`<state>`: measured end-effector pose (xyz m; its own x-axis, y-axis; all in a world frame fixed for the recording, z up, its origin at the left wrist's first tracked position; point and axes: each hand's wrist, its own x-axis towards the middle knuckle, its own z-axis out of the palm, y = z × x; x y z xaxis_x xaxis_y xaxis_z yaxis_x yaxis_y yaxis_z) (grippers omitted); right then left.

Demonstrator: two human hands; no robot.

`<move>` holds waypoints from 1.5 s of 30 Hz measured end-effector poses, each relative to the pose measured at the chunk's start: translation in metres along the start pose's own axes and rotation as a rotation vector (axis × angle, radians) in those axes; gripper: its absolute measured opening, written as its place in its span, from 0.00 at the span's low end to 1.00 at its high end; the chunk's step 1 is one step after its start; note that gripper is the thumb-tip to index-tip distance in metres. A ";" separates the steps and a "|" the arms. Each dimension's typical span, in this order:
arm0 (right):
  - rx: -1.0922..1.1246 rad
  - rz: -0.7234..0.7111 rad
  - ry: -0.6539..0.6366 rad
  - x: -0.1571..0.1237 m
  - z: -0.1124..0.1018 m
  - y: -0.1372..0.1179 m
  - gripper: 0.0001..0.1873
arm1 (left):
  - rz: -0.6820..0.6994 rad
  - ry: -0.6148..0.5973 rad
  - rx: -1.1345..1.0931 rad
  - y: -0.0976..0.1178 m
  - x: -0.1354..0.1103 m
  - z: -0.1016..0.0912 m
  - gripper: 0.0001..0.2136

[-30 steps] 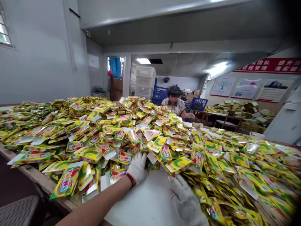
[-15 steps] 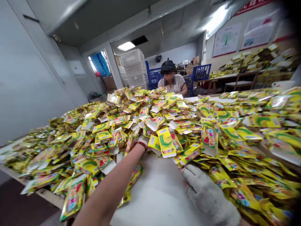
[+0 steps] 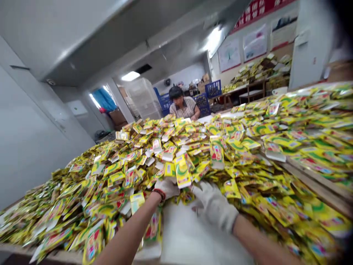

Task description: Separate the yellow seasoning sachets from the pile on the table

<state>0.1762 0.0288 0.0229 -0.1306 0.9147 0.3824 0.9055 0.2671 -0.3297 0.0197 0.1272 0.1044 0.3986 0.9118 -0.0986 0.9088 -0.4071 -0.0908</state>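
My left hand, in a pale glove with a red band at the wrist, reaches into the near edge of a heap of small yellow boxes. Its fingers are hard to make out among the packs. Just beyond it, a yellow box with a green curve leans on the heap. My right hand, also gloved, is open with fingers and thumb apart, close to the heap's front edge. Flat yellow packets lie beside it on the right. Beneath the hands is the white tabletop.
A wooden strip divides the packs on the right. Across the table sits another person. Blue crates and stacked white crates stand behind. A back table holds more boxes.
My view has turned to the right. My right hand has moved forward and inward, nearer my left, and its fingers have spread. My left hand stays at the heap's edge.
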 end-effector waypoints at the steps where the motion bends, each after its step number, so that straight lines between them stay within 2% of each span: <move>1: -0.007 -0.005 0.004 -0.002 -0.002 -0.001 0.32 | -0.008 -0.004 -0.004 0.000 -0.009 0.010 0.17; 6: 0.026 0.068 0.091 0.000 -0.002 0.005 0.25 | 0.057 0.114 -0.040 0.010 -0.067 0.046 0.36; 10: 0.060 0.105 0.103 0.003 -0.002 0.008 0.21 | 0.207 0.291 -0.114 0.025 -0.106 0.064 0.43; 13: 0.068 0.066 0.089 -0.004 -0.014 0.003 0.21 | 0.297 0.345 -0.203 0.030 -0.124 0.074 0.42; 15: 0.113 -0.003 0.086 -0.018 -0.028 -0.003 0.24 | 0.357 0.343 -0.274 0.028 -0.133 0.078 0.39; 17: 0.147 -0.011 0.076 -0.037 -0.040 -0.010 0.22 | 0.450 0.330 -0.334 0.025 -0.139 0.080 0.38; 20: 0.103 0.145 -0.002 -0.065 -0.047 -0.023 0.14 | 0.521 0.294 -0.348 0.022 -0.138 0.081 0.36; 22: 0.092 0.229 -0.090 -0.076 -0.041 -0.031 0.14 | 0.464 0.281 -0.313 0.021 -0.124 0.083 0.34; 24: 0.097 0.237 -0.167 -0.078 -0.030 -0.037 0.17 | 0.361 0.290 -0.267 0.015 -0.100 0.085 0.32; 26: 0.071 0.215 -0.207 -0.075 -0.018 -0.040 0.14 | 0.266 0.317 -0.237 0.002 -0.077 0.087 0.27; 28: 0.059 0.216 -0.216 -0.071 -0.011 -0.040 0.11 | 0.242 0.335 -0.237 -0.011 -0.067 0.087 0.26; 31: 0.141 0.229 -0.249 -0.071 -0.014 -0.032 0.11 | 0.298 0.364 -0.280 -0.016 -0.082 0.087 0.26; 34: 0.170 0.208 -0.309 -0.076 -0.025 -0.025 0.12 | 0.314 0.432 -0.373 -0.002 -0.112 0.085 0.15; 36: 0.164 0.230 -0.307 -0.080 -0.029 -0.023 0.10 | 0.301 0.352 -0.436 0.013 -0.127 0.083 0.15; 38: 0.173 0.293 -0.284 -0.084 -0.028 -0.023 0.06 | 0.268 0.213 -0.471 0.029 -0.133 0.081 0.17; 41: 0.264 0.386 -0.240 -0.087 -0.021 -0.020 0.10 | 0.229 0.022 -0.635 0.043 -0.130 0.080 0.10; 43: 0.356 0.387 -0.205 -0.087 -0.017 -0.018 0.15 | 0.174 0.035 -0.849 0.042 -0.126 0.081 0.05; 45: 0.400 0.366 -0.181 -0.087 -0.017 -0.017 0.13 | 0.076 0.099 -1.127 0.037 -0.125 0.084 0.08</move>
<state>0.1795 -0.0610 0.0101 0.0638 0.9972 0.0399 0.6858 -0.0148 -0.7276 -0.0071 -0.0058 0.0299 0.4202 0.9073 0.0178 0.4547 -0.2275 0.8611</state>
